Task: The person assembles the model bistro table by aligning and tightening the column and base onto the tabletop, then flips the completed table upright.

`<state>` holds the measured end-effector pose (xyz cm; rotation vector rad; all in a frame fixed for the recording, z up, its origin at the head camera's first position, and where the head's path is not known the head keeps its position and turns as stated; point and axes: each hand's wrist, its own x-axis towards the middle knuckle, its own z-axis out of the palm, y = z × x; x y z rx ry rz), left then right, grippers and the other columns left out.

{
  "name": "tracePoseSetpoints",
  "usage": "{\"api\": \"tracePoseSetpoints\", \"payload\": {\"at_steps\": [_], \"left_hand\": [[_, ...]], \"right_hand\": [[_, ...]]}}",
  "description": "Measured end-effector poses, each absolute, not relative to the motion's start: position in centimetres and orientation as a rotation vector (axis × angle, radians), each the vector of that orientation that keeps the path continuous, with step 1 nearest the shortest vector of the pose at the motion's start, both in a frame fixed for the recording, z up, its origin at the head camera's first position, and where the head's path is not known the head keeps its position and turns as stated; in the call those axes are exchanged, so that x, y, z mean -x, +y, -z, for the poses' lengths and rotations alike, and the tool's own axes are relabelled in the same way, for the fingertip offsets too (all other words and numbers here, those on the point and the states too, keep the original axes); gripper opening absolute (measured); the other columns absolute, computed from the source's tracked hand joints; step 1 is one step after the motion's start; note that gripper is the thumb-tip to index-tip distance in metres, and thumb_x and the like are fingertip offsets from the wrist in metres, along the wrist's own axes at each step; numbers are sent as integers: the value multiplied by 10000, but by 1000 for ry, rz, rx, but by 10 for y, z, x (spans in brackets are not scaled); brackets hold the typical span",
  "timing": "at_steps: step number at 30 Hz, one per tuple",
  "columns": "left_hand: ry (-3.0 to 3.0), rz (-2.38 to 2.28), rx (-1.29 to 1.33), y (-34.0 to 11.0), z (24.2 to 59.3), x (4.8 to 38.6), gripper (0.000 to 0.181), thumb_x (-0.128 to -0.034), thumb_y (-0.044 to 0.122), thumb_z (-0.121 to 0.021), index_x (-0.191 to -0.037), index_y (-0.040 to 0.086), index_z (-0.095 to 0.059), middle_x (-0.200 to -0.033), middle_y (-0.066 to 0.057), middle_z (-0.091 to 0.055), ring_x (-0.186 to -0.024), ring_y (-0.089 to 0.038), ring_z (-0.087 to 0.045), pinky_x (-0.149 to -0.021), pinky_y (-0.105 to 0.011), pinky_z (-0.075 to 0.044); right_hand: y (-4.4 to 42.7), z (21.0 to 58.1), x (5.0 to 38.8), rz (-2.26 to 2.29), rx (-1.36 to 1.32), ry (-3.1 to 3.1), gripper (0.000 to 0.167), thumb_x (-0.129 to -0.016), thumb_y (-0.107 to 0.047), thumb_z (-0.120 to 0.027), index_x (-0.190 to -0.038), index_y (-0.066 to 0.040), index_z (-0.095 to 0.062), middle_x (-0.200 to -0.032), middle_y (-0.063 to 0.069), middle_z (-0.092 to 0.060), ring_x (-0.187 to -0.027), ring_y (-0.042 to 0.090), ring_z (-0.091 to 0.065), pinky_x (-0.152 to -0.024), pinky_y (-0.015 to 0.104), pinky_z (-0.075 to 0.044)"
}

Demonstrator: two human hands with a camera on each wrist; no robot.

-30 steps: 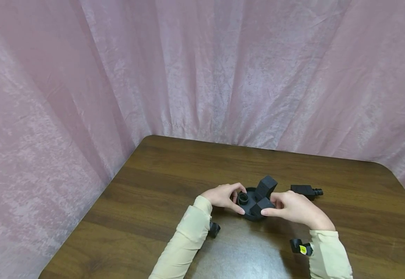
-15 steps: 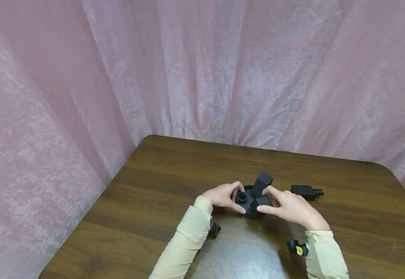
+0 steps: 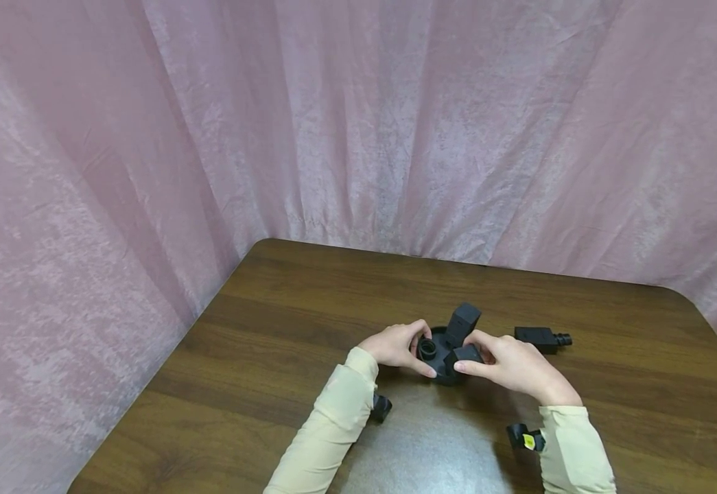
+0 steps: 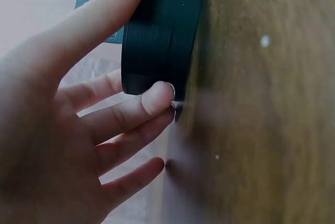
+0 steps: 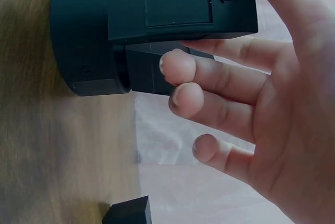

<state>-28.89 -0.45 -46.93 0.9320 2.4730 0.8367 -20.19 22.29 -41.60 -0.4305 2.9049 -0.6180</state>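
A round black dish-like base (image 3: 447,379) stands on the table, with a coiled or ridged round part (image 3: 427,348) at its left inside. My left hand (image 3: 395,346) holds the base's wall between thumb and fingers. Within the base, a black rectangular block (image 5: 178,4) marked 148 stands on the near side. My right hand (image 3: 515,368) grips this block, thumb on the near side and index finger behind; the other fingers are free. Behind it a second black block (image 3: 463,322) rises from the base, leaning to the right. How the blocks join the base is hidden.
Another black block (image 3: 536,338) with a ridged round end lies on the wooden table (image 3: 309,295), just beyond the right hand. Pink curtains (image 3: 358,137) hang behind and left of the table. Small black cameras (image 3: 521,437) are on the wrists.
My right hand has shifted left and slightly away with the near block, its index finger now farther round the block. The base and far block have shifted slightly the same way. My left hand stays nearly still.
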Motion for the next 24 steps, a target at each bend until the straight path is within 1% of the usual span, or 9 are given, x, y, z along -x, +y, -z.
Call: {"api": "tracePoseSetpoints", "payload": {"at_steps": [10,12,14,15,16,18,21,24], "left_hand": [[2478,-840,-893,-4,470,289,572,-696,396,-866,-1113,214,-519,-719,46,-565,-608,-61,-524,-565,-192,-407],[2482,-842,-879,-4,469,288,574,-692,401,-868,-1108,213,-519,-723,46,-564,-613,-60,-526,-571,-192,-408],[2492,-841,-870,-3,468,288,577,-684,411,-870,-1098,211,-522,-728,47,-566,-620,-55,-532,-581,-189,-412],[2499,-835,-867,-3,468,288,578,-680,418,-870,-1093,211,-521,-731,51,-567,-624,-50,-535,-587,-186,-415],[2506,-828,-865,-3,468,287,580,-679,424,-869,-1090,212,-520,-734,54,-567,-628,-45,-537,-593,-183,-417],[2519,-816,-861,-2,468,287,578,-675,435,-869,-1078,212,-520,-738,60,-568,-634,-39,-541,-601,-180,-421],[2552,-803,-841,-2,467,286,577,-668,449,-868,-1059,208,-520,-739,66,-550,-637,-44,-525,-599,-180,-415],[2594,-795,-790,-3,467,286,586,-656,476,-866,-1038,194,-524,-734,60,-517,-641,-68,-493,-589,-190,-401]], "right_hand": [[225,418,203,639,448,2909,540,-862,-630,-584,-1177,-192,-617,-656,-86,-484,-513,49,-411,-511,229,-342],[228,418,203,678,473,2895,500,-890,-594,-571,-1182,-190,-615,-680,-79,-523,-540,49,-451,-527,233,-368],[232,419,204,720,479,2916,443,-933,-547,-539,-1178,-187,-620,-769,-74,-611,-631,49,-542,-583,255,-430],[235,419,204,741,473,2940,413,-956,-517,-520,-1176,-184,-623,-835,-54,-651,-698,71,-589,-624,286,-465],[238,420,205,766,462,2971,389,-979,-479,-501,-1182,-170,-624,-910,-25,-677,-779,110,-628,-677,330,-495],[246,422,205,794,411,3050,365,-1017,-408,-461,-1208,-138,-615,-1077,36,-685,-954,204,-650,-803,433,-503],[260,429,208,784,338,3148,331,-1032,-256,-462,-1292,-75,-557,-1264,160,-591,-1151,363,-553,-907,579,-402],[274,440,209,737,285,3154,389,-999,-107,-478,-1380,-29,-465,-1408,249,-448,-1284,465,-395,-935,653,-289]]}}
